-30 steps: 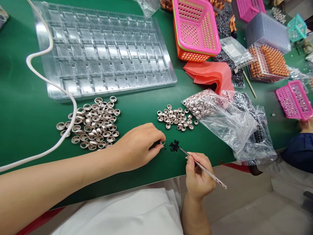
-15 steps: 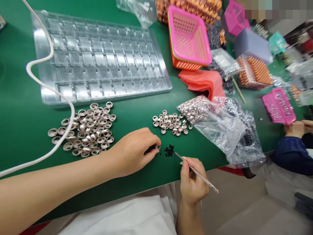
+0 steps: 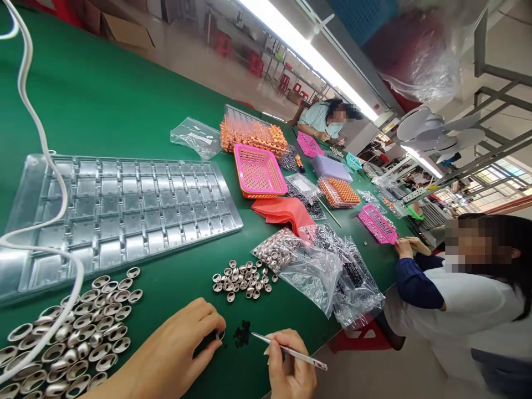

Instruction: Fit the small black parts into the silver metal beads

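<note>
My left hand (image 3: 178, 343) rests low over the green table, thumb and forefinger closed on a small silvery metal ring (image 3: 220, 334). My right hand (image 3: 290, 368) grips slim metal tweezers (image 3: 306, 359) like a pen; their tip reaches a little heap of tiny black parts (image 3: 241, 336). Beyond that heap lies a small pile of metal rings (image 3: 245, 277). A bigger pile of similar, larger-looking rings (image 3: 97, 323) spreads left of my left hand, with a white cable (image 3: 62, 327) across it.
A clear compartment tray (image 3: 137, 208) lies at the left. Stacked baskets (image 3: 260, 172), a red cloth (image 3: 286, 212) and plastic bags (image 3: 311, 271) stand further right. A co-worker (image 3: 457, 288) sits at the right; another person (image 3: 318, 119) works at the far end.
The view has tilted up and swung right, bringing the room and co-workers into sight. Both hands keep their holds, with the tweezers' tip still at the black parts.
</note>
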Motion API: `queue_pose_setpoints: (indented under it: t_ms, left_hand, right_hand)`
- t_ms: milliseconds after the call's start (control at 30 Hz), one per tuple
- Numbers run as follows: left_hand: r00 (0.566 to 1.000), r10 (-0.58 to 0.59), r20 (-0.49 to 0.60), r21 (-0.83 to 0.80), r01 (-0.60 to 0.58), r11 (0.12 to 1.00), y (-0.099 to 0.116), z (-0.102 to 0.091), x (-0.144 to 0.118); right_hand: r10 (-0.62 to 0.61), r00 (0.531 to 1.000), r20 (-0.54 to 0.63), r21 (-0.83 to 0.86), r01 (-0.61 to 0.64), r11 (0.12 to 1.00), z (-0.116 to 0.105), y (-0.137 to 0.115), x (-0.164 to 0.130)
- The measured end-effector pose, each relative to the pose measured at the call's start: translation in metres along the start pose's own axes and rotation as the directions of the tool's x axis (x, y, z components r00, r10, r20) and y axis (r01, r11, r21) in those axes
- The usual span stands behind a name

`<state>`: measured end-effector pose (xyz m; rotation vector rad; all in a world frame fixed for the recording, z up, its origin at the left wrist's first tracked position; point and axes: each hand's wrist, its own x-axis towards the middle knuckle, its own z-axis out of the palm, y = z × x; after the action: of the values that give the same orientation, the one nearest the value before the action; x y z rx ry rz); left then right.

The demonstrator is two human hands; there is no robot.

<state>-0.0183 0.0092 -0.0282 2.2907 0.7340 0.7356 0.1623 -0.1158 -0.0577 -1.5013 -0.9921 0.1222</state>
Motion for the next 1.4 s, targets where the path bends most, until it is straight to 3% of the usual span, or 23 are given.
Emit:
queue_pose_setpoints:
  t_ms: [100, 267, 467, 667, 867, 1100, 1267, 1400]
  left_hand:
    - [0.994, -0.099, 0.044, -0.054, 0.101, 0.993, 0.000, 0.003, -0.003]
    - [0.994, -0.084, 0.065, -0.052, 0.088, 0.995, -0.005, 0.006, -0.004]
    - [0.964, -0.132, 0.232, 0.001, 0.136, 0.991, 0.008, -0.015, 0.002]
    - [0.916, -0.198, 0.348, 0.015, 0.206, 0.978, 0.010, -0.024, 0.009]
    - [0.913, -0.205, 0.352, -0.010, 0.223, 0.975, 0.012, -0.026, 0.009]
    - [0.929, -0.203, 0.311, -0.054, 0.231, 0.971, 0.011, -0.023, 0.010]
    - [0.937, -0.192, 0.293, -0.066, 0.220, 0.973, 0.009, -0.021, 0.009]
    - [0.936, -0.201, 0.289, -0.063, 0.228, 0.972, 0.009, -0.021, 0.009]
  right_hand:
    - [0.021, 1.000, 0.006, 0.006, -0.021, 1.000, 0.005, 0.002, -0.002]
    - [0.020, 1.000, -0.008, -0.002, -0.020, 1.000, 0.006, 0.007, 0.002]
    - [-0.017, 0.996, 0.090, -0.168, 0.032, 0.985, -0.011, -0.008, 0.011]
    - [0.041, 0.999, 0.029, 0.079, -0.043, 0.996, -0.006, -0.009, 0.011]
    - [0.047, 0.992, 0.118, 0.080, -0.057, 0.995, -0.007, -0.026, 0.013]
    - [-0.042, 0.934, 0.354, 0.099, 0.007, 0.995, 0.003, -0.029, 0.014]
    - [-0.078, 0.934, 0.350, 0.062, 0.060, 0.996, 0.005, -0.027, 0.015]
    - [-0.123, 0.890, 0.439, 0.016, 0.130, 0.991, 0.004, -0.029, 0.015]
